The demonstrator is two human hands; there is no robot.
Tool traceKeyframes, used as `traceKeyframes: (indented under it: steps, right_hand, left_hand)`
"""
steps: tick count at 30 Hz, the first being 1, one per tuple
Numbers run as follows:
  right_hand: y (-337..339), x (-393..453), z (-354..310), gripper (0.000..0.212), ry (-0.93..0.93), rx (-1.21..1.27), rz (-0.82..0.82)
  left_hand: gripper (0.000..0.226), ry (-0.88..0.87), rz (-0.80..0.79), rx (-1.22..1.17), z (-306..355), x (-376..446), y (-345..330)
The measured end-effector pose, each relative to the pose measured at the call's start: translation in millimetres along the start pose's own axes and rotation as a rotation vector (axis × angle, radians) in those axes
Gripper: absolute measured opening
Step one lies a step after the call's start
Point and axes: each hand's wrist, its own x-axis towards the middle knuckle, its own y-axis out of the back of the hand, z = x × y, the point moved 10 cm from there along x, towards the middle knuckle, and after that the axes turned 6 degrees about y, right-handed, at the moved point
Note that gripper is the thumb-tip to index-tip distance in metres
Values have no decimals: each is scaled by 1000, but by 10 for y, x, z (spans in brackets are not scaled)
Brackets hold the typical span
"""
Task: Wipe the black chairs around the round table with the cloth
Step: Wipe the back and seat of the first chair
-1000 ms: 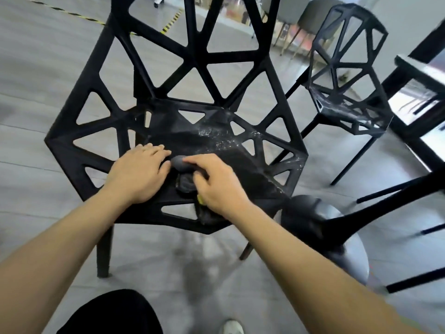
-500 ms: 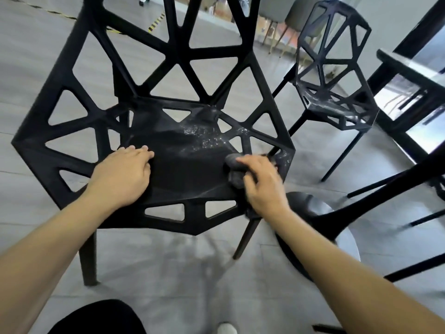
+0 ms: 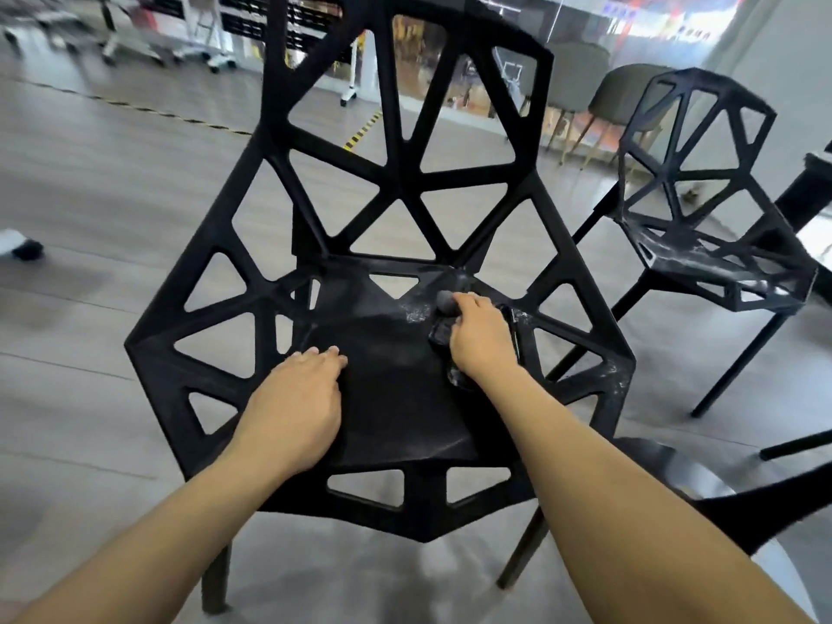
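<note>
Compared with half a second ago, the right hand [image 3: 479, 335] is sitting farther back on the seat of the near black chair [image 3: 396, 398], now beside the whitish dust patch [image 3: 416, 312] toward the rear right, and the view is taking in more of the backrest. The left hand [image 3: 295, 409] is lying palm down on the seat's front left, fingers straight and together, holding nothing. The right hand is curling around the dark cloth [image 3: 443, 328], pressing it onto the seat; the cloth is bulging out past the fingertips and under the wrist. A second black chair [image 3: 702, 258], its seat streaked white, is standing well apart to the right.
</note>
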Motion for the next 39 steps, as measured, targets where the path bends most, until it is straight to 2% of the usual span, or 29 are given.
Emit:
traceKeyframes:
  steps: [1,4,6,8,11,13,15,17,19,22,25,27,31,34,36,39]
  right_hand:
    - [-98,14,-162,47,51,54,-38]
    - [-409,-234,-980,49,368,231,-220]
    - [-426,-244,-1175,49,491,250,-245]
    - [-349,79,-852,47,422,181,-185]
    - [-90,569,-30,47,95,-3,45]
    - [-130,642,23,49,44,-46,120]
    - [-262,589,-301,48,185,28,96]
    - [-398,513,-609,45,368,115,-15]
    - [-420,530,-700,42,451,56,-38]
    - [-240,802,-437,33,387,-142,124]
    - [-23,1083,-65,29,128,-190,277]
    - [-76,1173,-166,26,78,-161,294]
    - [-599,1264,-1277,26,410,-23,149]
    - [-732,1223,-1831,26,563,0,110]
    - [-690,1230,-1746,24,593,-145,100]
    - [-325,1241,-1060,23,512,-386,176]
  left_hand:
    - [47,7,7,-14,-20,13,2]
    - [55,-2,47,-47,-29,-2,25]
    - [55,-4,50,-46,-22,-11,29]
    - [48,12,24,-36,-32,-31,-7]
    - [43,8,43,-34,-20,-19,14]
    - [38,3,55,-11,21,37,36]
    - [27,3,63,70,72,185,50]
    - [21,13,52,138,61,458,28]
    - [37,-5,-11,189,41,764,-85]
    - [59,-24,-123,198,30,998,-270]
    - [61,-38,-112,198,15,964,-327]
    - [61,-44,-93,189,19,941,-319]
    - [61,-57,-60,154,29,951,-302]
    - [60,-74,-53,140,21,969,-287]
    - [61,-74,-65,152,-7,968,-290]
    - [61,-63,-85,165,-13,967,-313]
